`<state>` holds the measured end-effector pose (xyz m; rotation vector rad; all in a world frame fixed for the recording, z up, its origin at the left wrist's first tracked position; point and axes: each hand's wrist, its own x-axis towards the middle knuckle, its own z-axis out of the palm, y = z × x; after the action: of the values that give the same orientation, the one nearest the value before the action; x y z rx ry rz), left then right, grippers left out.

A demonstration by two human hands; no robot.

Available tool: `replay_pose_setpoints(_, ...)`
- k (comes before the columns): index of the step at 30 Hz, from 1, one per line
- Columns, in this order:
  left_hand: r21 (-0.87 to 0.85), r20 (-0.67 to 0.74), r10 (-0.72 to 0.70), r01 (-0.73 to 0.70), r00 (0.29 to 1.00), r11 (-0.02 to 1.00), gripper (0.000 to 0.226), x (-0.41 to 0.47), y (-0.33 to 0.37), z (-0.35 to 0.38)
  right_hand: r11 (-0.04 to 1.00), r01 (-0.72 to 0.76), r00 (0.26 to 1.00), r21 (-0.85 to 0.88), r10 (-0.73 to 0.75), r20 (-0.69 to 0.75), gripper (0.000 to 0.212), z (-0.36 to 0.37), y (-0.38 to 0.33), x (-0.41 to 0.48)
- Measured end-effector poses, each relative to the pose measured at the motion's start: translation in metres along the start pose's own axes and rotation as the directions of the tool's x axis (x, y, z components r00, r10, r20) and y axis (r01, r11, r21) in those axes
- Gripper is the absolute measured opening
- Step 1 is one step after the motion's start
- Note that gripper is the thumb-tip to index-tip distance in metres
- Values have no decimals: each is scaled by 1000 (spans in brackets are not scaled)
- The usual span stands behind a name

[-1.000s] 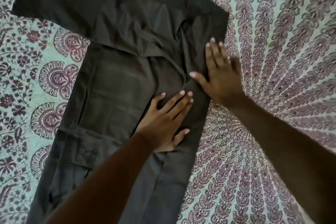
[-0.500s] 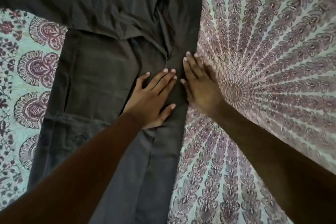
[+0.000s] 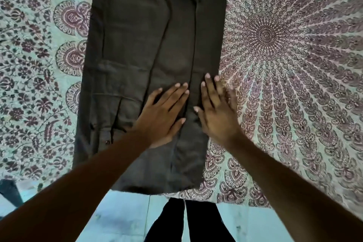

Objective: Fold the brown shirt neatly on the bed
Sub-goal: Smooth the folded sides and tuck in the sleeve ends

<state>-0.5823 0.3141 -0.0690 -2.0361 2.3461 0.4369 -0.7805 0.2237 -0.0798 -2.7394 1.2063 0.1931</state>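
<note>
Bed [image 3: 294, 65]: covered with a pale green spread printed in maroon. A large round medallion lies on the right and floral borders on the left. Its near edge runs across the lower part of the view.

Brown shirt [image 3: 133, 45]: lies flat on the bed as a long strip running near to far, left of the medallion. The top of the view cuts off its far end. Its right edge is a straight fold line, and a lengthwise seam or placket runs just inside it. The left edge is straight too. The hem sits at the bed's near edge, barely short of it. Wide bare spread lies open on both sides of the shirt, more on the right.

Floor [image 3: 121, 216]: pale blue-green, below the bed edge; the person's dark-clad legs [image 3: 176, 222] stand close to the hem.

Left hand [image 3: 163, 116]: flat on the shirt's near half, palm down, fingers straight and close together, holding nothing.

Right hand [image 3: 218, 116]: flat beside it, fingers straight and slightly spread, over the shirt's right edge; the outer fingers are blurred and reach onto the spread. The two hands are near each other but apart.

Button [image 3: 107, 142]: small, on the shirt's near left part.
</note>
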Motion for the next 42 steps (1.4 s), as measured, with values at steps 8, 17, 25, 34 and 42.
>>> replay_pose_setpoints(8, -1, 55, 10, -10, 998, 1000, 70, -55, 13, 6, 997, 53, 997, 58, -57, 54, 65, 20, -93, -117)
replay_pose_setpoints(17, 24, 100, 49, -52, 994, 998, 98, -71, 24, 13, 965, -249, 968, 79, 251, -11, 67, 20, -73, -113)
replay_pose_setpoints(25, -37, 112, 63, -60, 992, 998, 93, -68, 18, 9, 963, 83, 994, 257, -62, -89, 53, 16, -95, -148)
replay_pose_setpoints(34, -441, -2, -236, 211, 972, 872, 66, -17, -1, -42, 854, 110, 956, 508, 48, -289, 41, -34, -34, -35)
replay_pose_setpoints(42, -473, -93, -379, 294, 921, 830, 55, 67, -55, -93, 791, 86, 983, 606, 30, -179, 37, -85, 1, 78)
